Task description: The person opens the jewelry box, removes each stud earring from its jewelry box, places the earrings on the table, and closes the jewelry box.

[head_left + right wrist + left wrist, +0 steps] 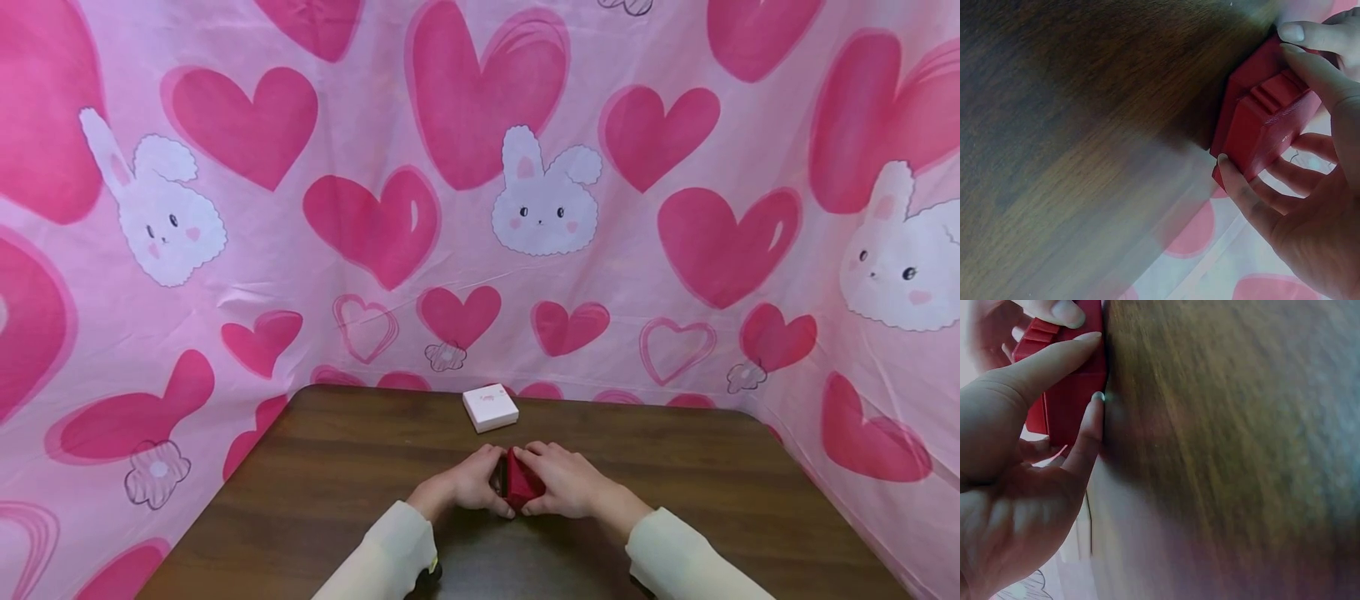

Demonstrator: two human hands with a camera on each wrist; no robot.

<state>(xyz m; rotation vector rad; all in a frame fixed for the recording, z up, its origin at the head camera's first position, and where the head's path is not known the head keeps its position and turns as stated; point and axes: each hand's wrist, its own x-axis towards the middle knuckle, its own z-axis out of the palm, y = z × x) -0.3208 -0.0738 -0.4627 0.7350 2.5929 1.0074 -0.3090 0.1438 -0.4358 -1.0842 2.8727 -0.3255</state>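
Both hands hold one small red jewelry box [525, 481], low over the table near its front middle. In the right wrist view the red box [1250, 134] shows ridged steps along one side and small gold lettering on its face. My left hand [474, 481] grips its left side, thumb on the near face and fingers spread round the far side. Opposite it, my right hand [567, 482] grips the right side with thumb and fingers. Seen from the left wrist, both thumbs lie close together on the red box [1072, 403]. A dark strip shows at its left side in the head view.
A white square box [491, 408] with pink lettering lies beyond the hands, towards the table's back edge. The brown wooden table [360, 467] is walled in on the back and sides by a pink cloth [360, 108] with hearts and rabbits.
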